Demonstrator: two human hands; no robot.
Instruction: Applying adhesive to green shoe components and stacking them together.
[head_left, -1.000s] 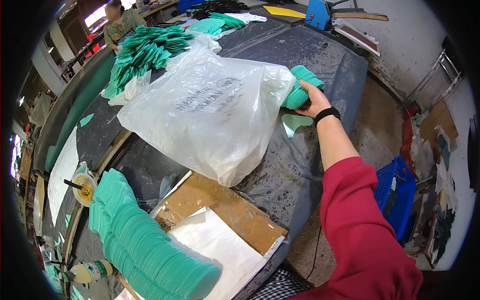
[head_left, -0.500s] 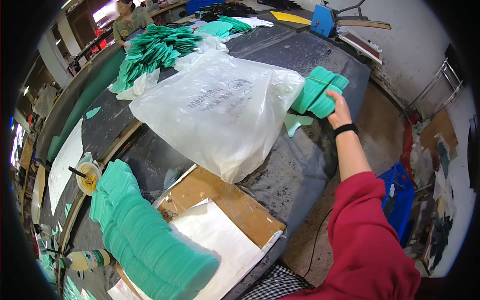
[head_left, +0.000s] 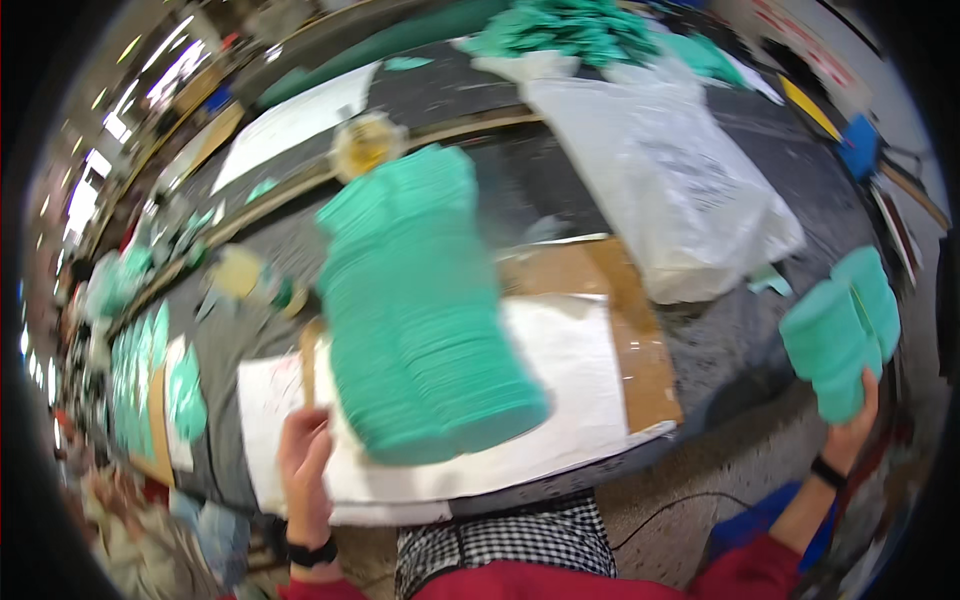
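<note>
My right hand (head_left: 853, 425), out at the far right, grips a bundle of green foam pieces (head_left: 835, 325) with a thin yellow band around it. The bundle is off the table. My left hand (head_left: 305, 465) is at the near edge, beside the lower left of a long leaning stack of green foam pieces (head_left: 415, 290). Its fingers look curled but are smeared by motion, and whether it holds anything is unclear. The stack rests on white paper (head_left: 580, 360) over a brown board (head_left: 640, 340).
A white plastic bag (head_left: 690, 200) lies behind the board, with a green heap (head_left: 565, 30) beyond. Behind the stack stands a tub with yellow bands (head_left: 368, 148); a bottle (head_left: 245, 275) lies left. A blue crate (head_left: 750, 525) is below right.
My view has swung left, so the stack now sits mid-picture. My left hand has come into view. The banded bundle in my right hand has moved nearer, away from the plastic bag.
</note>
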